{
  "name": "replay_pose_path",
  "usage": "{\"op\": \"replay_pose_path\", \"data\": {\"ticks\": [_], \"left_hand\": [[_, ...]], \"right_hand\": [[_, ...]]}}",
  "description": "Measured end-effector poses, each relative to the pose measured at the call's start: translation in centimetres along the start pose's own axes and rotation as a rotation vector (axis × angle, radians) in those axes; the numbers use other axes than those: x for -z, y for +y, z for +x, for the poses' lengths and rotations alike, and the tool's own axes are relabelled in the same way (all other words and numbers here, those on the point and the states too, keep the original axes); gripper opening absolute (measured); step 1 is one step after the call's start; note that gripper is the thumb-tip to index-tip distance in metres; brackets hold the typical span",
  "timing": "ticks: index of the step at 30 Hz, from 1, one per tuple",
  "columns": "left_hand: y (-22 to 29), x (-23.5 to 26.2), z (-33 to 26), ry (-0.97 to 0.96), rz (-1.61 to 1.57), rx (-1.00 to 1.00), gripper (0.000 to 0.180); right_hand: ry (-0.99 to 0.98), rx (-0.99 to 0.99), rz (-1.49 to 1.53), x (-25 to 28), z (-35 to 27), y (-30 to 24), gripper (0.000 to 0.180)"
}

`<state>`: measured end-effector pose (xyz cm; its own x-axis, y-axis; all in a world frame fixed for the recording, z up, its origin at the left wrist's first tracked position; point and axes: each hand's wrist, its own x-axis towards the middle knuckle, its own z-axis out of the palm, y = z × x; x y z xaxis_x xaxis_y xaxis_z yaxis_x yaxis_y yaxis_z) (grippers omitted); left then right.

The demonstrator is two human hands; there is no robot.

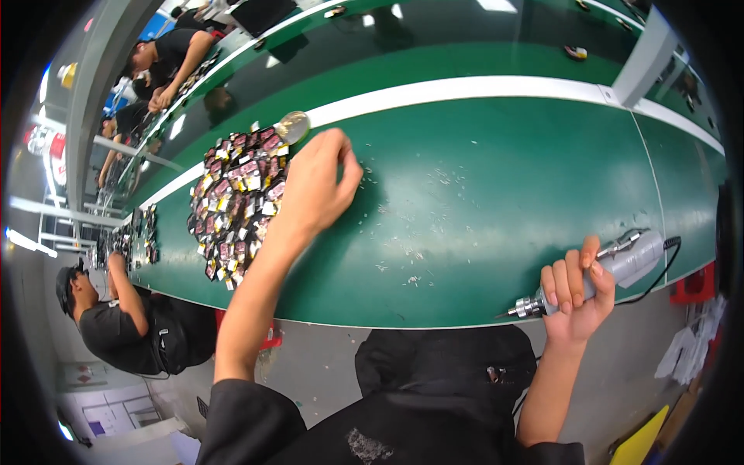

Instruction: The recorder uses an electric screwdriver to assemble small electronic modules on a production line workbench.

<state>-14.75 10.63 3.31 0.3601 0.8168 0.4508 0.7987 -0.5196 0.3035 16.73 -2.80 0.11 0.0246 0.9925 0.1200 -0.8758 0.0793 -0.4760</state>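
On the right, my right hand (575,287) is wrapped round a grey electric screwdriver (637,263) with a metal chuck and thin bit. The tool lies tilted near the table's front edge, its bit pointing left. My left hand (319,182) is above the green table, fingers curled and pressed together; what they hold, if anything, is hidden. Beside it is a large heap of small black parts (236,198) with yellow, white and reddish patches. A round shallow dish (294,127) stands just beyond my left hand, at the heap's far edge.
Small pale slivers (415,252) are scattered over the middle of the green table (496,186). A dark cord (659,283) trails from the screwdriver. Past a white rail (465,87) runs a belt with a few parts. Co-workers sit at the left, one (116,318) in a dark cap.
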Motion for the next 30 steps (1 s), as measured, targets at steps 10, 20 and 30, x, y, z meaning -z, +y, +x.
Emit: {"op": "replay_pose_path", "data": {"ticks": [10,20,30], "left_hand": [[12.2,-1.5,-8.6,-0.073,-0.897,0.145,0.009],[15.1,-3.0,-10.3,-0.193,-1.688,0.383,0.024],[15.0,-3.1,-10.6,-0.176,-1.809,0.470,0.018]], "right_hand": [[-0.047,0.134,0.063,-0.9,0.2,0.5,0.013],[-0.023,0.310,0.091,-7.2,-1.1,0.9,0.009],[0.003,0.298,0.025,-7.1,-1.2,1.5,0.008]]}}
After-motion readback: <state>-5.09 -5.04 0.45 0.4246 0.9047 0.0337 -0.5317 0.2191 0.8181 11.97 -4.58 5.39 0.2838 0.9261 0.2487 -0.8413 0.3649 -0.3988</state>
